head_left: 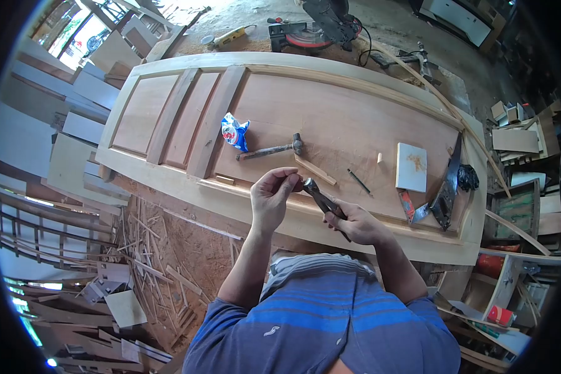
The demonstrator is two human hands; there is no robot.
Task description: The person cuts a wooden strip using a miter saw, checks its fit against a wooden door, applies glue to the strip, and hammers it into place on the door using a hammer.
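My right hand (360, 224) is wrapped around the dark handles of a pair of pincers (321, 198), whose head points up and left. At that head, my left hand (274, 192) has thumb and fingertips pinched together; whatever is between them is too small to make out. Both hands are above the near edge of a panelled wooden door (349, 106) lying flat. On its panel, just beyond my hands, lie a hammer (274, 149), a thin wood strip (315, 169) and a crumpled blue and white packet (235, 131). A dark pencil-like stick (358, 182) rests farther right.
At the door's right end are a white block (411, 167), a handsaw (445, 193), a red-handled blade (412, 209) and a black bundle (467, 178). A long batten (442, 98) crosses the far right corner. A saw machine (302, 36) stands beyond; scrap wood (162, 262) litters the left floor.
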